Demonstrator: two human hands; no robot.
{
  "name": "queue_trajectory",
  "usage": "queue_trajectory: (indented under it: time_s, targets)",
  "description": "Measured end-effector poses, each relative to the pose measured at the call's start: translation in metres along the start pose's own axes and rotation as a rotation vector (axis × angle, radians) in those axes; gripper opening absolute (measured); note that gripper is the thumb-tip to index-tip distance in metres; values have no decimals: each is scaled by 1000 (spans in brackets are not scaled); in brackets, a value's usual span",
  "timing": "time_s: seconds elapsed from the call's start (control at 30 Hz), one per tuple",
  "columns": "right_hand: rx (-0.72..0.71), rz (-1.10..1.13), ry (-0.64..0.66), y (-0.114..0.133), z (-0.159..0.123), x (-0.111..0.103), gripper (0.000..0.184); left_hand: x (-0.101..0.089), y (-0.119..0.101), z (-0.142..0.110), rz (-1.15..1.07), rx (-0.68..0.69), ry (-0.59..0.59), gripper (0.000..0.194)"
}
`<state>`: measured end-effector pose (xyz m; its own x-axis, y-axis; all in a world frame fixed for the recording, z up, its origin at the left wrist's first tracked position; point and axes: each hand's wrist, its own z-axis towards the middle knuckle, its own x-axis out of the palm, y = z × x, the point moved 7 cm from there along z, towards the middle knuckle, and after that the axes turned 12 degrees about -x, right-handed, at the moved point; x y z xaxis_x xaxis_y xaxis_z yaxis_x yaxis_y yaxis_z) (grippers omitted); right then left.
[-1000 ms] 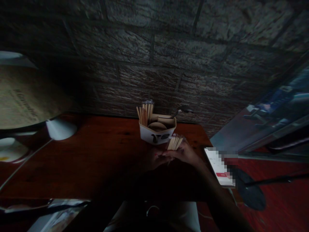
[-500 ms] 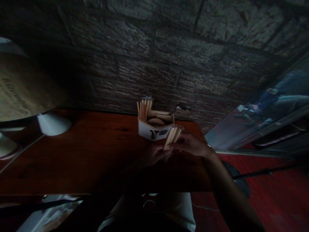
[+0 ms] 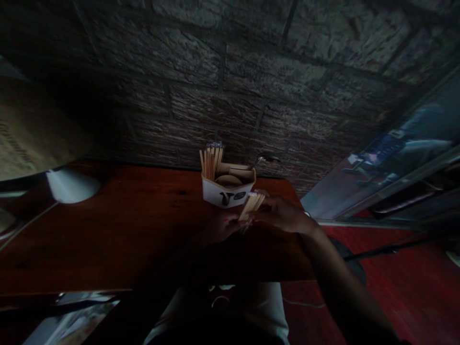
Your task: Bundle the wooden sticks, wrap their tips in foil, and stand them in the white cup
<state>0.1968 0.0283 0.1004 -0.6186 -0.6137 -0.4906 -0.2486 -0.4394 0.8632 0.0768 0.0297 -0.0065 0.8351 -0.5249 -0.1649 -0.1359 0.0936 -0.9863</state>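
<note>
Between my hands, tilted, is a bundle of wrapped wooden chopsticks (image 3: 252,206). The fingers of my right hand (image 3: 282,213) close round its right side. My left hand (image 3: 220,227) grips its lower left end; these fingers are dim in the shadow. Just behind the bundle stands a white caddy (image 3: 212,192) with a dark printed mark on its front. More chopsticks (image 3: 211,162) stand upright in its left compartment. A spoon-like utensil (image 3: 268,157) leans out at its back right. A round brown piece (image 3: 229,181) shows in its middle.
The wooden table (image 3: 151,215) runs along a rough brick wall (image 3: 194,96). At the left are a lamp with a large tan shade (image 3: 32,129) and a white cone-shaped base (image 3: 74,185). A cable crosses the table there. Red floor (image 3: 395,282) lies beyond the table's right end.
The chopstick bundle tilts further and sits slightly lower, still in both hands. The whole view has shifted a little, so the caddy and lamp appear further left.
</note>
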Motion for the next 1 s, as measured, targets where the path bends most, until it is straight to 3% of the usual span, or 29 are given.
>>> queue_trajectory:
  time_s: [0.17, 0.3, 0.73, 1.0]
  targets:
    - [20, -192, -152, -2, -3, 2, 28, -2, -5, 0, 63, 40, -10, 38]
    - [44, -207, -180, -7, -4, 3, 26, -3, 1, 1, 12, -17, -24, 39]
    - [55, -285, -185, -4, 1, 3, 30, -5, 7, 3, 43, -33, -39, 43]
    - [18, -105, -87, 6, 4, 6, 31, -5, -7, -4, 126, -9, -3, 47]
